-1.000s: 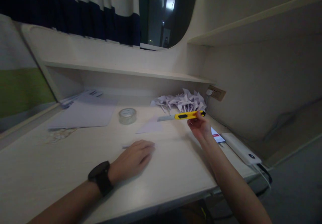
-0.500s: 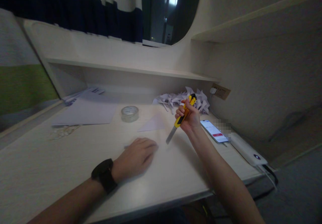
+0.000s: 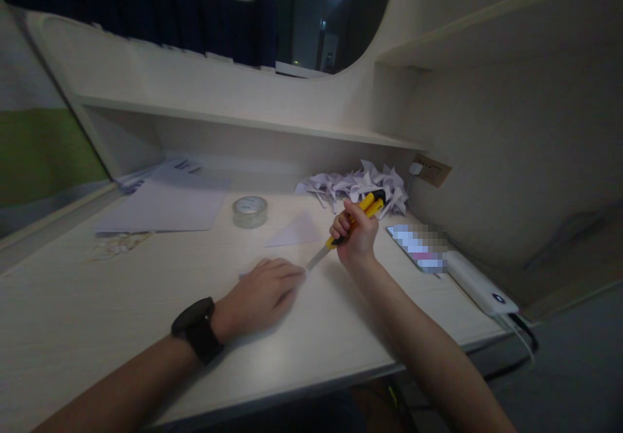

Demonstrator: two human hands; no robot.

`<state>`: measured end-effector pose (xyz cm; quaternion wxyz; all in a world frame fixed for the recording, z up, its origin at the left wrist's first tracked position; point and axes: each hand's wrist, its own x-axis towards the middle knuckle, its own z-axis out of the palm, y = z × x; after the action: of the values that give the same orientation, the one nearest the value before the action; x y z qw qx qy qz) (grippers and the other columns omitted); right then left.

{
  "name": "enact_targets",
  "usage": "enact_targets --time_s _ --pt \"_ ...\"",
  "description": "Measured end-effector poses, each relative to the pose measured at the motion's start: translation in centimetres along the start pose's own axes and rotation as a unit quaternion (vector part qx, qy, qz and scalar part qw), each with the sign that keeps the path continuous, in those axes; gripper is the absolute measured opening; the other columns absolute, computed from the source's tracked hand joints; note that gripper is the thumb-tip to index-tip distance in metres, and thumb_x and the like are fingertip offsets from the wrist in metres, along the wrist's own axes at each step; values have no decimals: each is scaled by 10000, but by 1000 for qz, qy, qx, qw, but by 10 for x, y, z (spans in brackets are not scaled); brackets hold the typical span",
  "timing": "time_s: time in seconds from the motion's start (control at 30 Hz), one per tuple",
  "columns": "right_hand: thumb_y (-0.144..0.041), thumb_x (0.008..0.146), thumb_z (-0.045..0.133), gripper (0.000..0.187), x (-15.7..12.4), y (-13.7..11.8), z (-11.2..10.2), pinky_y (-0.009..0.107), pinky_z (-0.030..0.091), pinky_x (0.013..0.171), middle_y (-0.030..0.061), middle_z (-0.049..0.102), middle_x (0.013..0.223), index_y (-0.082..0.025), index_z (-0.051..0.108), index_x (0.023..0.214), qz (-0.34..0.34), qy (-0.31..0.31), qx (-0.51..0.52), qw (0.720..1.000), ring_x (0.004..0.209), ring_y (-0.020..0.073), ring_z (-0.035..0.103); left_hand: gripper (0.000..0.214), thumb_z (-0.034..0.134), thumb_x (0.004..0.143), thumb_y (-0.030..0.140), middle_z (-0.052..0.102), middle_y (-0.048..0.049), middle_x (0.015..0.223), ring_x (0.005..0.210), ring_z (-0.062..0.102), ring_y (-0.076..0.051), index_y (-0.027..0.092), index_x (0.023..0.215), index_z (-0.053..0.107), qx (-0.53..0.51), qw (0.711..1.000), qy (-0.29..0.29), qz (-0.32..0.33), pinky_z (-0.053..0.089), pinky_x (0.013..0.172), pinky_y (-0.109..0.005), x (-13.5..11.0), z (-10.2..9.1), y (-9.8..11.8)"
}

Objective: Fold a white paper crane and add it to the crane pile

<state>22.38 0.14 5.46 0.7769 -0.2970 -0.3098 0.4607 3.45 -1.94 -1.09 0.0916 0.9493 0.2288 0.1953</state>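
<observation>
My right hand (image 3: 354, 235) grips a yellow utility knife (image 3: 363, 215) in a fist, blade out and pointing down-left; its tip is just beside the fingertips of my left hand. My left hand (image 3: 260, 295), with a black watch (image 3: 195, 336) on the wrist, lies flat with fingers stretched out, pressing a pale sheet of paper (image 3: 272, 316) on the desk (image 3: 73, 316). A small folded paper triangle (image 3: 296, 231) lies just beyond the two hands.
A roll of clear tape (image 3: 250, 211) and a stack of white sheets (image 3: 168, 206) lie at the back left. Folded paper shapes (image 3: 357, 183) are heaped by the wall socket (image 3: 431, 171). A phone (image 3: 413, 246) and a white power bank (image 3: 479, 285) sit at the right edge.
My right hand turned the knife from level to blade-down and brought it toward my left hand's fingertips. My left hand stayed flat on the paper.
</observation>
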Motion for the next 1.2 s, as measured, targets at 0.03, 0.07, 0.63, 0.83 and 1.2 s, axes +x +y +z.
enact_targets --time_s 0.03,0.07,0.63,0.83,1.2 --pt "-317 648 713 368 -1 1 1 179 193 336 -132 275 411 -217 359 623 -1 0 -1 1000 342 37 217 328 435 918 191 626 -62 1199 1085 529 -239 215 1212 579 0 1000 0 0 374 962 -436 0 0 0" --pt "-316 650 711 368 -1 2 1 179 194 336 -132 277 410 -218 357 622 -3 0 -2 1000 342 37 218 325 435 916 189 629 -62 1193 1078 532 -240 215 1204 583 0 1000 0 -2 377 956 -436 0 -1 1" --pt "-281 645 716 381 -3 6 1 176 187 326 -128 289 398 -217 342 611 3 -15 10 1000 333 32 219 307 427 930 210 627 -73 1192 1082 532 -244 203 1192 587 12 1000 -4 5 387 945 -437 0 0 -1" --pt "-268 658 713 360 -3 7 -1 175 195 327 -125 292 398 -214 360 612 3 -18 16 1000 339 35 218 302 434 929 204 624 -68 1195 1081 528 -239 204 1190 585 12 1000 -8 6 382 950 -430 1 -2 1" --pt "-287 660 714 334 -4 6 1 173 199 327 -129 280 408 -215 388 644 -1 -17 9 1000 342 35 217 308 446 920 190 624 -65 1185 1068 529 -234 207 1197 578 8 1000 1 10 389 935 -430 0 0 0"
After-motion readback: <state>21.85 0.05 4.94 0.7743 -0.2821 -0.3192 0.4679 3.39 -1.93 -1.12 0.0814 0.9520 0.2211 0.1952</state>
